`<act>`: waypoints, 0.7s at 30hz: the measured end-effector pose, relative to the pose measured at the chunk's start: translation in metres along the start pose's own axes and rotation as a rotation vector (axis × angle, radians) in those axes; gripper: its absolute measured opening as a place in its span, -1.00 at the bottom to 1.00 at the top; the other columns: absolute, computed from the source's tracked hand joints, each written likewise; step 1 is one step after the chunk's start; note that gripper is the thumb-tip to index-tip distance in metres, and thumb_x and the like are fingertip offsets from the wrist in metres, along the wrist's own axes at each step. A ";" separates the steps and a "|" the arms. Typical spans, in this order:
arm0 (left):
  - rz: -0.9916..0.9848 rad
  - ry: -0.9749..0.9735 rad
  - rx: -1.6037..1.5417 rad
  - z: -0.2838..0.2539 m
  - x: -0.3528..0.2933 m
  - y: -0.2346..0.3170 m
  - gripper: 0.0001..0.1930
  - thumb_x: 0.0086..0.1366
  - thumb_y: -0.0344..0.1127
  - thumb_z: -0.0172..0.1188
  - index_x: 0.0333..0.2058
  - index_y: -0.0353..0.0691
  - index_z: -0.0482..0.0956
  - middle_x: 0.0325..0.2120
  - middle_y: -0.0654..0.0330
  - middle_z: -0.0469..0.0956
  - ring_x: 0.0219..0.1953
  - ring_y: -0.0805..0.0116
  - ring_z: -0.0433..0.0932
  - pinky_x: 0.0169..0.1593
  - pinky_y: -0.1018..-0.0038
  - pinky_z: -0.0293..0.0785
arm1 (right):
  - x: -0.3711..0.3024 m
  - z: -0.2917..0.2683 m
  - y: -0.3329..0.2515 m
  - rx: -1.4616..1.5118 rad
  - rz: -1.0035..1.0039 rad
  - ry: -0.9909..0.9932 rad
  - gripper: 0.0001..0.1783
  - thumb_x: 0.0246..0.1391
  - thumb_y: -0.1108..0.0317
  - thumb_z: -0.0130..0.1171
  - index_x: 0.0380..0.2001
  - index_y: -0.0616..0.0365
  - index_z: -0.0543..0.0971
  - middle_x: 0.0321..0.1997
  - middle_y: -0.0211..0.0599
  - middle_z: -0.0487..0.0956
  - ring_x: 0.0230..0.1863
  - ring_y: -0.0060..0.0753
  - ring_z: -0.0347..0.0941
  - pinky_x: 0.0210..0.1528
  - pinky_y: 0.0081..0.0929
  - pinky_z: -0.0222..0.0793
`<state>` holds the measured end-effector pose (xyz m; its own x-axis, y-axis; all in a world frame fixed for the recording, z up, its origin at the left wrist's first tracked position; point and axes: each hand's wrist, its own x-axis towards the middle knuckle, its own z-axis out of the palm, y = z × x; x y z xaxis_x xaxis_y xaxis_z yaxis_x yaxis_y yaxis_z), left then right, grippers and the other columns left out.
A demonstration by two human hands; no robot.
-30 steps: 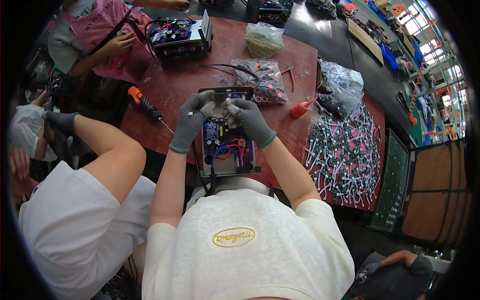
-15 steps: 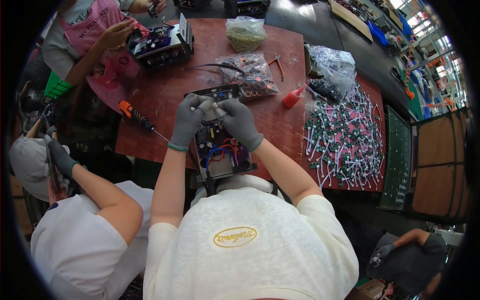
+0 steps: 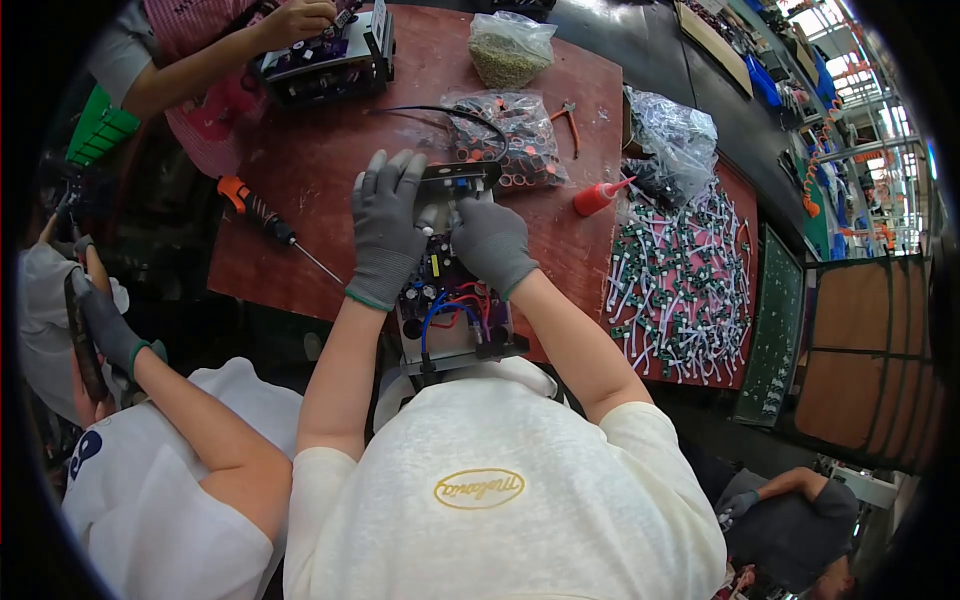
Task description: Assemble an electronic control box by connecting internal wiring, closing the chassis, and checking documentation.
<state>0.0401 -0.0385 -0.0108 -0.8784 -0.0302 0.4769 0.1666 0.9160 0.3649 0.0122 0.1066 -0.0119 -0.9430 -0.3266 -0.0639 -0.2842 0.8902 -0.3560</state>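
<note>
A: Where's the work sitting?

B: The open metal chassis (image 3: 455, 338) is at the near edge of the red tabletop (image 3: 330, 150), right in front of the person. Its purple circuit board (image 3: 446, 272) faces up, and the black end panel (image 3: 460, 174) stands at the far end.

A: And the hands?

B: Both gloved. The left hand (image 3: 388, 228) lies over the far left side, fingers nearly straight, thumb beside a small white piece (image 3: 427, 231), perhaps a plug. I can't tell whether it's pinched. The right hand (image 3: 491, 242) is at the far right, fingers curled in toward the panel; what they grip, if anything, is hidden.

A: How would you work there?

B: I'd let the left hand steady the frame and leave fine work to the right fingertips. Press straight, never sideways, and keep palms off the board's parts.

A: The wiring?

B: The blue wire (image 3: 428, 322) and red wires (image 3: 478, 288) loop at the near end, so keep cuffs from snagging them.
</note>
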 end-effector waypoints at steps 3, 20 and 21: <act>-0.010 -0.001 0.000 0.007 0.001 0.000 -0.36 -0.01 -0.27 0.25 0.11 -0.13 0.33 0.00 0.10 0.34 0.16 0.07 0.20 0.25 0.17 0.04 | 0.004 -0.004 -0.004 -0.042 0.000 -0.019 -0.80 -0.03 0.24 0.05 -0.50 0.11 0.57 -0.48 -0.07 0.58 -0.37 -0.02 0.56 -0.31 -0.17 0.45; -0.050 -0.006 -0.059 0.016 0.003 -0.005 -0.40 -0.02 -0.21 0.25 0.07 -0.08 0.36 -0.11 0.16 0.33 0.08 0.14 0.24 0.25 0.10 0.00 | 0.010 -0.009 -0.014 -0.141 0.076 -0.109 -0.83 -0.13 0.26 0.16 -0.52 0.14 0.57 -0.49 -0.06 0.57 -0.37 -0.03 0.56 -0.32 -0.20 0.45; -0.052 -0.008 -0.059 0.016 0.003 -0.006 -0.41 -0.02 -0.21 0.25 0.06 -0.07 0.36 -0.11 0.16 0.33 0.08 0.14 0.24 0.25 0.10 0.00 | 0.010 -0.008 -0.014 -0.132 0.081 -0.102 -0.83 -0.15 0.26 0.18 -0.52 0.14 0.57 -0.50 -0.07 0.57 -0.37 -0.04 0.56 -0.33 -0.20 0.45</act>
<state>0.0290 -0.0374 -0.0240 -0.8900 -0.0741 0.4499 0.1463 0.8881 0.4358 0.0053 0.0932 0.0000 -0.9431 -0.2769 -0.1842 -0.2348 0.9466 -0.2208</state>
